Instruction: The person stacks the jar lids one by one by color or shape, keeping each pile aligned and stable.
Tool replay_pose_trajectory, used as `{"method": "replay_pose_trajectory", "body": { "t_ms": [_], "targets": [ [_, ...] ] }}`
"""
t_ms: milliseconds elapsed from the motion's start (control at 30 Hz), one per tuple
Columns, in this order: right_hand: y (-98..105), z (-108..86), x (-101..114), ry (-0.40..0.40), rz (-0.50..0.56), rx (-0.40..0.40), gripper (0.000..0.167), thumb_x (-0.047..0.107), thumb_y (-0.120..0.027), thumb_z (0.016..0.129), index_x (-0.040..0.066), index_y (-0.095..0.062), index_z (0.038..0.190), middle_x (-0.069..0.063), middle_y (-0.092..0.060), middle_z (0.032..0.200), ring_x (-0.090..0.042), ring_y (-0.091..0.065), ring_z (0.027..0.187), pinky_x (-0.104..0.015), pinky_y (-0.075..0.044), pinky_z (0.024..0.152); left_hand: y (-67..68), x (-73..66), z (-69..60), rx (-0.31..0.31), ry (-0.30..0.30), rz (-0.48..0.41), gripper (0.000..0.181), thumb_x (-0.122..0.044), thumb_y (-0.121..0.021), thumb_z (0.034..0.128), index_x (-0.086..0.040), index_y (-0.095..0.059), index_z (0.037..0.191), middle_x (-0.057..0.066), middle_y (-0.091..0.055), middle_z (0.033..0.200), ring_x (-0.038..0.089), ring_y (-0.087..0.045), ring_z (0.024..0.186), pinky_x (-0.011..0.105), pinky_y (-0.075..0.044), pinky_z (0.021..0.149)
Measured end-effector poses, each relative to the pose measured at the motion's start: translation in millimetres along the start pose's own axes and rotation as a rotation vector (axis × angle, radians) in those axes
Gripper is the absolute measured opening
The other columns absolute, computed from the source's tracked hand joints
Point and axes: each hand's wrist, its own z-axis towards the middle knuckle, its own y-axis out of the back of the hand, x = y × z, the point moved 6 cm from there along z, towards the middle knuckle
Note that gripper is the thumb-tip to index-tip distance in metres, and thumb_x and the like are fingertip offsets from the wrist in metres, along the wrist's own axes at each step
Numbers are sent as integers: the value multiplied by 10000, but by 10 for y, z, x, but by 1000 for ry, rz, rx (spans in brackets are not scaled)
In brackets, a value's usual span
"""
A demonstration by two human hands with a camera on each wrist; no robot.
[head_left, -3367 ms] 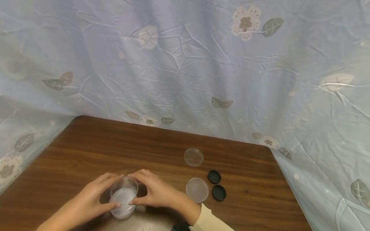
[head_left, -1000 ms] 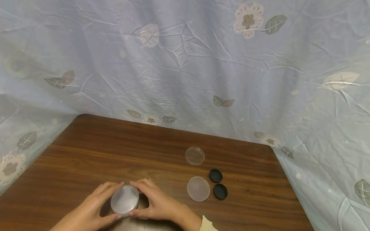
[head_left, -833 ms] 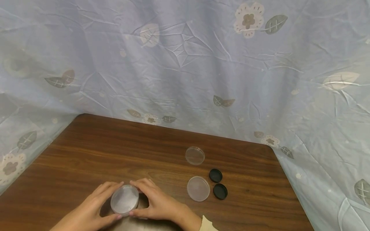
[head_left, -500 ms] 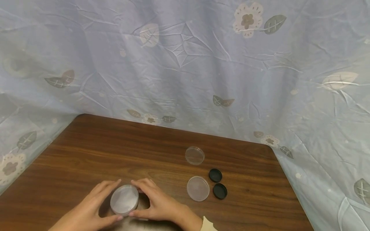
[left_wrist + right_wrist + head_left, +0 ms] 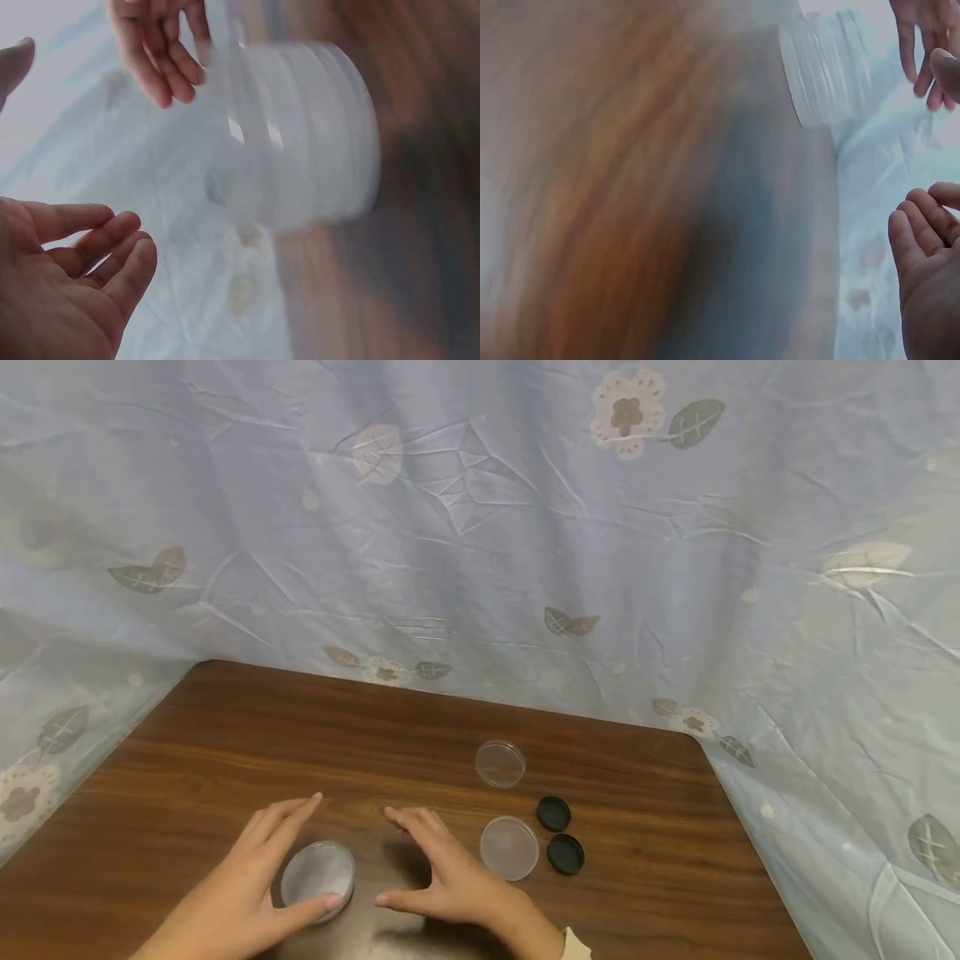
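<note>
A stack of clear round petri dishes [image 5: 315,868] stands upright on the wooden table, between my hands. My left hand [image 5: 240,877] is spread around its left side. In the head view its thumb overlaps the stack's near edge, but the left wrist view shows the fingers [image 5: 131,262] apart from the blurred stack [image 5: 307,139]. My right hand [image 5: 457,877] hovers to the right of the stack, thumb and fingers parted and holding nothing. In the right wrist view, a gap separates the right hand [image 5: 934,292] from the ribbed-looking side of the stack [image 5: 825,71].
Two clear round dishes, one farther back [image 5: 500,764] and one nearer [image 5: 509,848], lie right of my hands. Beside them are two small black round caps, a back one [image 5: 553,813] and a front one [image 5: 566,854]. A patterned curtain [image 5: 465,568] hangs around the table [image 5: 360,727].
The top dish, earlier held offset above the others, now sits level on the stack. Both hands have let go; the right moved off rightward, and the left's fingers opened wider.
</note>
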Motion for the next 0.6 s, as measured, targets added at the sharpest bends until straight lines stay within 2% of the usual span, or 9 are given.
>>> {"method": "replay_pose_trajectory", "body": {
  "t_ms": [133,267,367,467,600],
  "targets": [
    [172,-162,-90,-51,48,-38,903,320,-819,921,189,-289,1641,-95,-441,1585,-248,-447,1453,-443,-439,1207,-71,-239,67,21,-62,-13,1073,-582,-842,819,-180,-299,1652,106,-469,1529,378,-547,1316,552,-611,816],
    [318,-342,-179,-111,58,-60,902,360,-797,938,256,-253,1650,-67,-402,1608,-254,-422,1474,-506,-425,1214,-206,-472,133,41,-142,-7,1051,-650,-799,827,-178,-328,1640,77,-505,1510,335,-591,1296,492,-624,831],
    [427,-487,-256,-155,59,-79,896,384,-793,938,299,-248,1645,-74,-396,1618,-280,-426,1474,-534,-427,1204,-341,-621,193,93,-182,-43,1021,-662,-767,851,-138,-353,1624,108,-512,1514,375,-600,1301,517,-623,850],
    [546,-634,-347,-183,50,-111,889,400,-800,928,302,-271,1635,-106,-420,1606,-334,-452,1463,-564,-439,1183,-500,-751,276,173,-182,-119,990,-647,-746,879,-94,-370,1610,153,-503,1523,416,-581,1325,561,-607,893],
    [692,-834,-489,-224,31,-137,900,430,-811,912,283,-286,1628,-134,-432,1593,-381,-464,1451,-597,-444,1159,-731,-878,400,272,-105,-230,954,-606,-755,894,-100,-377,1609,138,-485,1545,406,-543,1382,595,-568,982]
  ]
}}
